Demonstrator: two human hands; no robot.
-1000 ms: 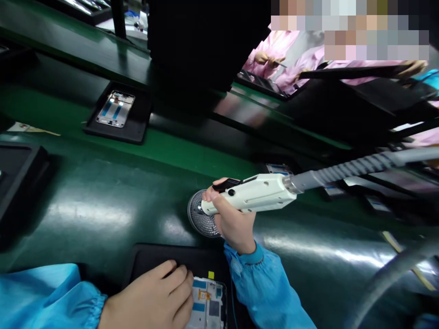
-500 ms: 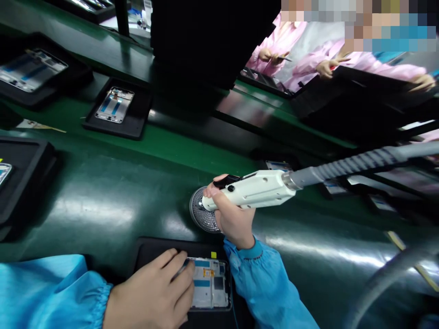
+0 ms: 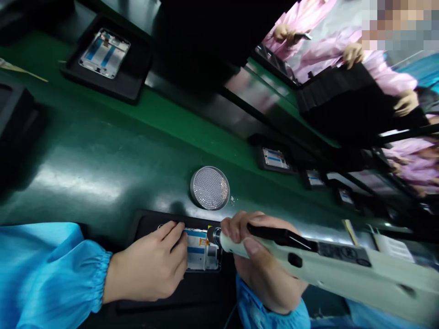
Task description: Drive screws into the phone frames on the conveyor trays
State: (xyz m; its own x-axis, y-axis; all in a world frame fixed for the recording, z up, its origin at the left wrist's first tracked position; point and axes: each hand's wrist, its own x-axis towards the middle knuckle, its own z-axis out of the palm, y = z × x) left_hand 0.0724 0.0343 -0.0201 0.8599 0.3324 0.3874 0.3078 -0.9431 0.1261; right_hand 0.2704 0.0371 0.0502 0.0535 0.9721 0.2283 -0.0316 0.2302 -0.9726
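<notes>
Head cam: left hand lies over the left end of a phone frame, fingers bent and bunched close, probably to stop it sliding, though I can't tell if they pinch the edge or just press. Frame sits in a black tray right in front of the person, inner side up, I guess for access from above. Perforated round dish is just beyond the tray, handy to reach. Right hand is wrapped round a pale electric screwdriver, slanted so its dark tip ends at the frame's far edge by a yellow tab; touching or not, can't say. Around that, left to right: a thick black tray at the edge, a second phone frame, a big dark panel blocking whatever's behind, a third phone frame down the line, and a co-worker's hand on a dark stack. Screwdriver body also hides plenty of the right-hand bench.
</notes>
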